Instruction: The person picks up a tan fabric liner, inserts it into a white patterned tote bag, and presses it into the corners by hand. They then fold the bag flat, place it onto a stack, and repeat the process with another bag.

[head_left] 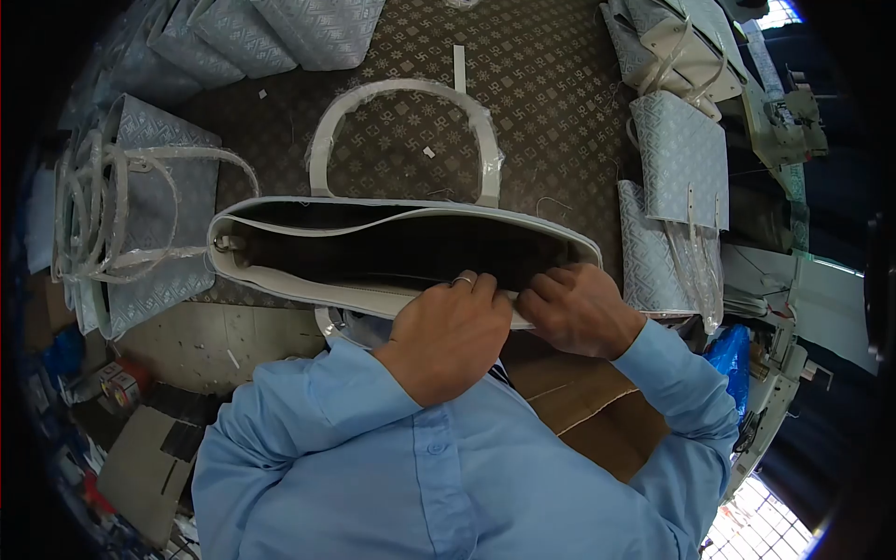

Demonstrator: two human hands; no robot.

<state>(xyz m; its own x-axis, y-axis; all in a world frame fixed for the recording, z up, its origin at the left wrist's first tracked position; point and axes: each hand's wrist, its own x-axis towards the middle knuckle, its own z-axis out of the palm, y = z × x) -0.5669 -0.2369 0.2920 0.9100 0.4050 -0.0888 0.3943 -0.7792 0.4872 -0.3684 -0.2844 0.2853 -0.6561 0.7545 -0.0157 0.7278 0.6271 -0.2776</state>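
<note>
An off-white handbag [308, 283] stands in front of my body with its mouth open towards me, showing a dark lining. Its far handle [322, 145], wrapped in clear plastic, arches up behind it. My left hand [443, 331] is closed over the near rim, left of my right hand, with a ring on one finger. Close beside it, my right hand [579, 308] grips the same rim near the bag's right end. My fingertips are partly hidden inside the edge. Part of the near handle [325, 320] shows below the rim.
Grey patterned handbags [154, 205] with plastic-wrapped handles lie at left; more bags [686, 159] are stacked at right. Another row of bags [317, 33] sits at the back left. A white strip [459, 70] and scraps lie on the patterned table cover [551, 103]. Sewing machines [784, 121] stand far right.
</note>
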